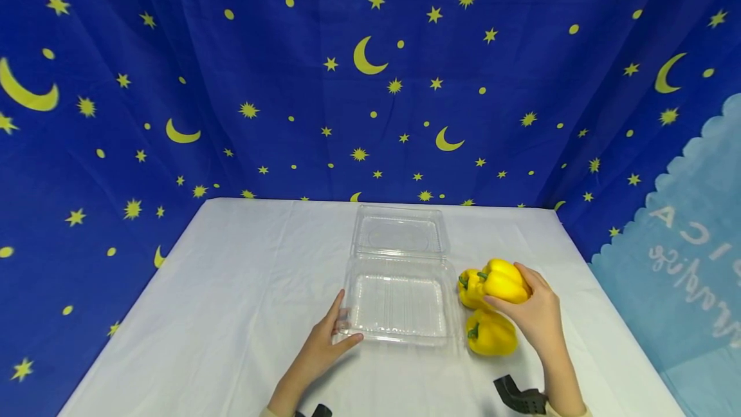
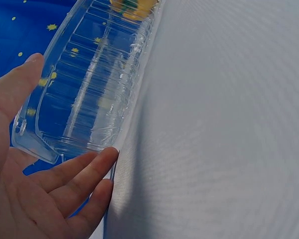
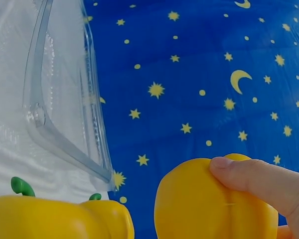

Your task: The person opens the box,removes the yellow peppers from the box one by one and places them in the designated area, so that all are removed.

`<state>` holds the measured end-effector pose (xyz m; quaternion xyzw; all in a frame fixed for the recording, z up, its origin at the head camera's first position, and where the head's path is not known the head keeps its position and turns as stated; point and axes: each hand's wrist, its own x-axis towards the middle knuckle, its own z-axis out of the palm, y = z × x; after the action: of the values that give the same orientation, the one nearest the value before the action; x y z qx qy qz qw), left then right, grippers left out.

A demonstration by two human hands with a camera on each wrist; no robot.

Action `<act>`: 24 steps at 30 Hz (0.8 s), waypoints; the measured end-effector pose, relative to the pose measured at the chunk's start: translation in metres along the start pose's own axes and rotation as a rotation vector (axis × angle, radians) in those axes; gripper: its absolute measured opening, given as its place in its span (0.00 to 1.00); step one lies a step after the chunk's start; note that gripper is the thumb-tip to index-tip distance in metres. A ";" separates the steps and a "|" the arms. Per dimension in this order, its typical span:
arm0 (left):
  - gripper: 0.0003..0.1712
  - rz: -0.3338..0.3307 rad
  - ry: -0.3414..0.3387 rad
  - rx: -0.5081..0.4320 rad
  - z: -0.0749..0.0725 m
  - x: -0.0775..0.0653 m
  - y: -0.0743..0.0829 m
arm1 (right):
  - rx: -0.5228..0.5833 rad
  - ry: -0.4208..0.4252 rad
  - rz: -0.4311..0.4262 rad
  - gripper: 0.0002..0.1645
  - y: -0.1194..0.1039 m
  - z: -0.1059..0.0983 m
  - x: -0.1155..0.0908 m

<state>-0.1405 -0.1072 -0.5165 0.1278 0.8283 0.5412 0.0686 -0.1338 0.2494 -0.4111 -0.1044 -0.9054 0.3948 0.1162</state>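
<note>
An open clear plastic clamshell container (image 1: 399, 338) lies on the white-covered table, its lid (image 1: 399, 211) folded back behind the base. Beside its front left corner is my left hand (image 1: 321, 345), fingers extended and thumb spread; in the left wrist view the fingers (image 2: 84, 184) lie by the container's end, and whether they touch it is hard to tell. My right hand (image 1: 535, 311) grips a yellow bell pepper (image 1: 502, 278) between thumb and fingers, to the right of the container. Two more yellow bell peppers stay on the table: one (image 1: 470, 291) partly behind the held one, another (image 1: 492, 334) nearer me.
A blue curtain (image 1: 278, 69) with yellow moons and stars hangs behind and along the sides of the table (image 1: 243, 301). At the right hangs a light blue cloth (image 1: 695, 243) with white lettering. Black straps (image 1: 520, 398) are worn at the wrists.
</note>
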 end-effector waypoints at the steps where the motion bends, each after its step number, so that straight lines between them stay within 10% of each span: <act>1: 0.52 0.001 0.000 -0.001 0.000 0.000 0.000 | 0.000 0.001 0.001 0.53 0.001 0.000 0.000; 24: 0.52 -0.007 -0.002 -0.009 0.000 0.000 -0.001 | -0.027 -0.004 0.110 0.55 0.020 -0.010 -0.004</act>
<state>-0.1404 -0.1073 -0.5170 0.1251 0.8261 0.5447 0.0719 -0.1250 0.2681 -0.4199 -0.1549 -0.9038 0.3883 0.0911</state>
